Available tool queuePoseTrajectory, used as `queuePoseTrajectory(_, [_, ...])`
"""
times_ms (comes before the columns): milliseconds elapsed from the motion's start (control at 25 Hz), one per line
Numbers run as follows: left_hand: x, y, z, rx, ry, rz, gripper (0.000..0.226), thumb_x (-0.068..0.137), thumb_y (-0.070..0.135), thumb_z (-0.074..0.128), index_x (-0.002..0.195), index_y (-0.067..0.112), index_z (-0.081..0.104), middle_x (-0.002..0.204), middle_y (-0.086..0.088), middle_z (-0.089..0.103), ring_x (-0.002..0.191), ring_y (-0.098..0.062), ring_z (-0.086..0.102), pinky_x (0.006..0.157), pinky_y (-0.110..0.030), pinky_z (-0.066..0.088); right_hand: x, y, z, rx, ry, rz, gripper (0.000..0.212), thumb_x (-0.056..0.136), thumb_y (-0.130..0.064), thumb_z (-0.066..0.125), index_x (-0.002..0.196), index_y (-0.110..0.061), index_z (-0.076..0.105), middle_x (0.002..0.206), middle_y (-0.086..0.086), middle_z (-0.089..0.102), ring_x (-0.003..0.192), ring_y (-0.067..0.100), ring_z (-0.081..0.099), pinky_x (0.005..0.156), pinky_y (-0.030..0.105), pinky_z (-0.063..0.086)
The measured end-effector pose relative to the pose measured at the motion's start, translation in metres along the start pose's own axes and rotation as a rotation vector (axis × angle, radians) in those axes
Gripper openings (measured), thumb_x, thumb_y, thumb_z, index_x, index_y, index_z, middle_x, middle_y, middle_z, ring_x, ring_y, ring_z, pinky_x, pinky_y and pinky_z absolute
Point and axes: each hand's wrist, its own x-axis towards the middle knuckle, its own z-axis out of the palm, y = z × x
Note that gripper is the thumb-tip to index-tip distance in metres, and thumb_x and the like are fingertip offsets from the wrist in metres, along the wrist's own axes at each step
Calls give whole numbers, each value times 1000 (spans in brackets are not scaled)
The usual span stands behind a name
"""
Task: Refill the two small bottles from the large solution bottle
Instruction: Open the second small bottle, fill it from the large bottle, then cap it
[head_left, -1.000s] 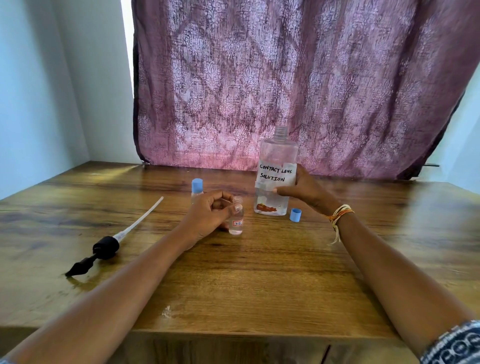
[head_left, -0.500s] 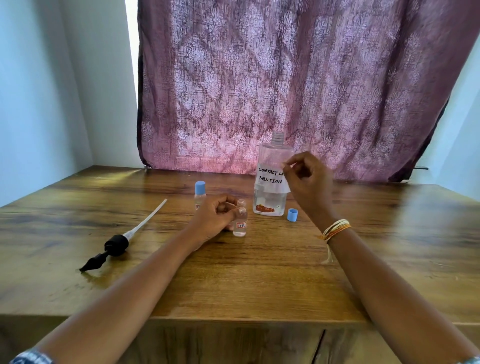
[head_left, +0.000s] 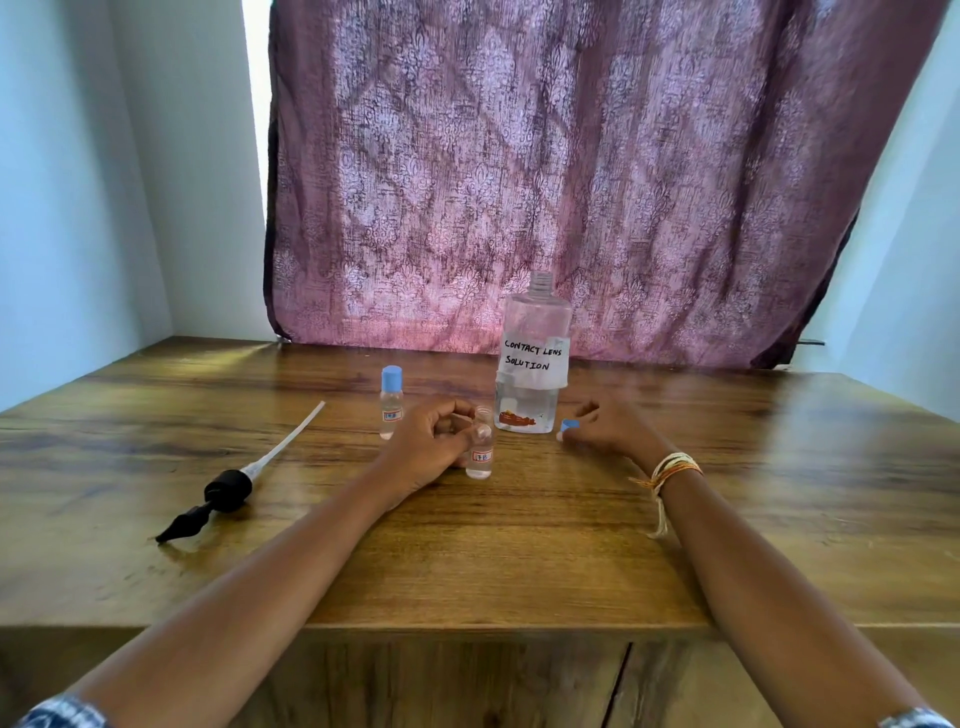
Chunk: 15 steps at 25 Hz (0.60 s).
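Observation:
The large clear bottle (head_left: 534, 358), labelled "CONTACT LENS SOLUTION", stands uncapped at the table's middle with a little liquid at its bottom. In front of it my left hand (head_left: 427, 448) grips an open small bottle (head_left: 481, 453) that stands upright on the table. A second small bottle (head_left: 390, 401) with a blue cap stands just left of that hand. My right hand (head_left: 610, 427) is down on the table right of the large bottle, its fingertips pinching a small blue cap (head_left: 569, 426).
A black pump head with a long white tube (head_left: 228, 488) lies on the wooden table (head_left: 519, 561) at the left. A purple patterned curtain (head_left: 571, 171) hangs behind the table. The table's front edge runs close below my forearms.
My right hand let go of the large bottle, rose briefly, then dropped to the table and took the blue cap. My left hand has kept its hold on the small bottle.

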Motion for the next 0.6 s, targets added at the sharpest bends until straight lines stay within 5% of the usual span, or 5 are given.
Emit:
queuePoseTrajectory(120, [0, 0, 0, 3, 7, 11, 19, 83, 7, 68, 86, 25, 64, 79, 5, 71, 73, -5, 69, 61, -22, 58, -3, -3, -1, -68, -29, -83, 19, 68, -20, 83, 72, -7, 70, 72, 11, 68, 66, 17, 56, 64, 32, 42])
queuePoseTrajectory(240, [1, -2, 1, 1, 5, 24, 18, 83, 8, 69, 86, 25, 64, 81, -1, 70, 77, -13, 68, 63, -27, 60, -16, -21, -1, 211, -85, -203, 28, 68, -14, 85, 82, 5, 70, 76, 18, 68, 68, 18, 57, 65, 30, 44])
queuePoseTrajectory(400, [7, -9, 2, -9, 24, 5, 16, 82, 12, 70, 88, 25, 65, 81, -5, 72, 78, -27, 64, 76, -46, 57, -32, -47, 10, 501, -196, -279, 26, 71, 2, 81, 89, -1, 62, 92, 27, 70, 80, 24, 68, 68, 29, 59])
queuePoseTrajectory(600, [10, -12, 3, -30, -5, 17, 16, 81, 12, 71, 88, 25, 65, 73, 6, 73, 80, -18, 68, 64, -30, 59, -40, -56, 14, 513, -215, -321, 31, 78, -3, 77, 106, 4, 64, 99, 22, 71, 76, 16, 70, 65, 25, 59])
